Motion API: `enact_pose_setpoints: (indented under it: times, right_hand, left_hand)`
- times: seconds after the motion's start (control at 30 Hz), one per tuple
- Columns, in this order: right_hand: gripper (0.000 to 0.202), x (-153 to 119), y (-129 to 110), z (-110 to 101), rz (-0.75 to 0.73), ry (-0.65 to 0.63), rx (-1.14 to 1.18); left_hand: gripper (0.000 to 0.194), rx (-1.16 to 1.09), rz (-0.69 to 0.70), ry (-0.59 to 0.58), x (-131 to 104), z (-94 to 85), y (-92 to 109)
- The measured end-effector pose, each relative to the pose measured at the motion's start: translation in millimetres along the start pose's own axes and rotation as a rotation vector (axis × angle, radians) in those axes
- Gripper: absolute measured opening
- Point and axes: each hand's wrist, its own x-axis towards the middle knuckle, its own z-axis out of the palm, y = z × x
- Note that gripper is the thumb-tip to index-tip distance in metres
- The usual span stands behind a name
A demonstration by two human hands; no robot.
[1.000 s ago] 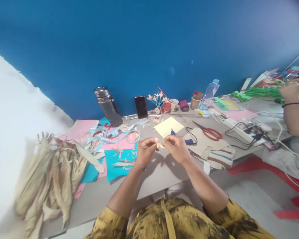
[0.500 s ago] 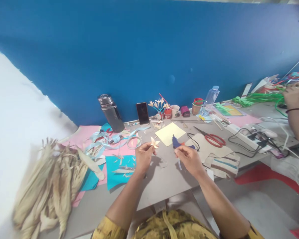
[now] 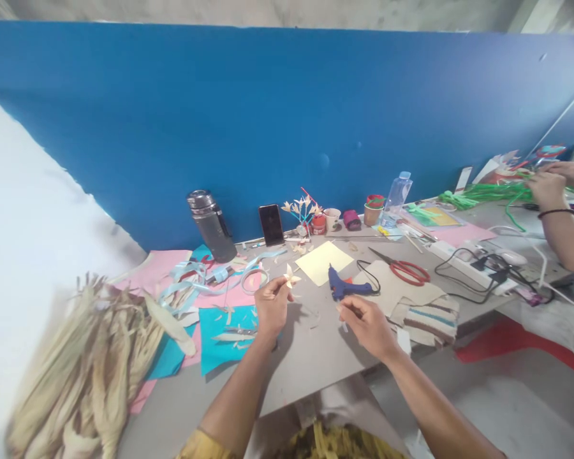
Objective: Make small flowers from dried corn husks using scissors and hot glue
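My left hand [image 3: 272, 309] is closed in a pinch on a small cream flower [image 3: 291, 278] with pointed petals, held up above the table. The blue glue gun [image 3: 347, 285] lies on the table with its nozzle pointing up and away. Just below it is my right hand [image 3: 366, 325], thumb and fingertips pressed together; what they hold, if anything, is too small to make out. A yellow paper sheet [image 3: 324, 261] lies beyond the two hands. Similar flowers on blue stems [image 3: 302, 207] stand in a small holder at the back.
Dried corn husks [image 3: 90, 363] are heaped at the left. Blue paper [image 3: 210, 357] holds scraps and tweezers. Red-handled scissors [image 3: 409, 273] rest on cloth at the right, near a power strip [image 3: 463, 264] with cables. A flask [image 3: 213, 226] and phone [image 3: 271, 224] stand behind; another person's hands [image 3: 548, 188] work far right.
My right hand has let go of the glue gun and moved slightly nearer to me. The left hand still holds the flower. The whole view has tilted up slightly.
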Motion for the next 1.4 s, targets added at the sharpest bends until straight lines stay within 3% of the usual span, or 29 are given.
enact_pose_setpoints:
  times: [0.17, 0.27, 0.5, 0.6, 0.7, 0.93, 1.4]
  right_hand:
    - [0.025, -11, -1, 16, -0.031, -0.056, 0.026]
    - [0.025, -4, -9, 21, -0.044, -0.076, 0.038]
    - [0.019, 26, -46, 10, -0.133, 0.16, 0.031]
    - [0.016, 26, -55, 18, -0.19, 0.102, 0.015]
    - [0.015, 23, -52, 27, -0.197, 0.017, -0.017]
    - [0.015, 27, -34, 26, -0.114, -0.023, -0.035]
    - [0.02, 69, -31, 42, -0.052, -0.08, 0.06]
  left_hand:
    - [0.015, -0.014, 0.004, -0.022, 0, 2.0, -4]
    - [0.014, -0.08, -0.043, -0.068, 1, 3.3, -9]
    - [0.011, -0.153, -0.038, -0.043, 2, 4.4, -11]
    - [0.012, -0.158, -0.018, -0.051, 0, 4.5, -7]
    - [0.016, -0.166, -0.009, -0.086, -1, 4.4, -4]
    - [0.019, -0.175, -0.052, -0.099, 1, 2.9, -8]
    - [0.021, -0.253, -0.155, -0.132, 6, 3.5, -11]
